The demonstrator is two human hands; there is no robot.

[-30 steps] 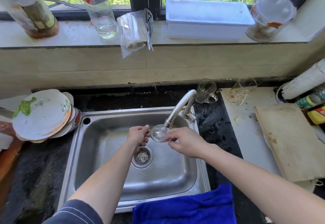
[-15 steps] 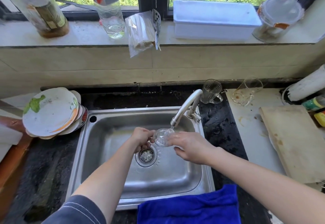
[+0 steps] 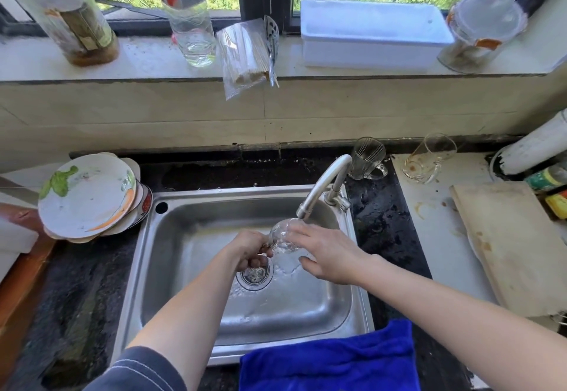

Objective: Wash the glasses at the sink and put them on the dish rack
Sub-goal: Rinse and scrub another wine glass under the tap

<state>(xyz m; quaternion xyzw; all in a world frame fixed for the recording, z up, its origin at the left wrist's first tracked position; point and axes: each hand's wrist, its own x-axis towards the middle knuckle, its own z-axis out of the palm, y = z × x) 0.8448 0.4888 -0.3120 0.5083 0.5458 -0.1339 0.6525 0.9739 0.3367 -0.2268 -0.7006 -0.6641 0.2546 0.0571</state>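
On my feed, the left hand [image 3: 250, 251] is curled tight round the lower end of a clear glass [image 3: 283, 235]. It holds the glass on its side over the sink [image 3: 214, 195], just behind the drain [image 3: 254, 275]. The right hand [image 3: 328, 254] lies on the glass's bowl with fairly straight fingers and the thumb spread apart below; I read it as touching, not gripping. The bowl sits right under the faucet [image 3: 325, 188] mouth, and water spreads over the sink floor. Behind the sink's right corner stands a ribbed glass mug [image 3: 366, 157], with a stained glass mug [image 3: 429, 159] further right. Stacked plates [image 3: 89, 194] lean at the sink's left rim. A blue towel [image 3: 328, 360] drapes its front edge.
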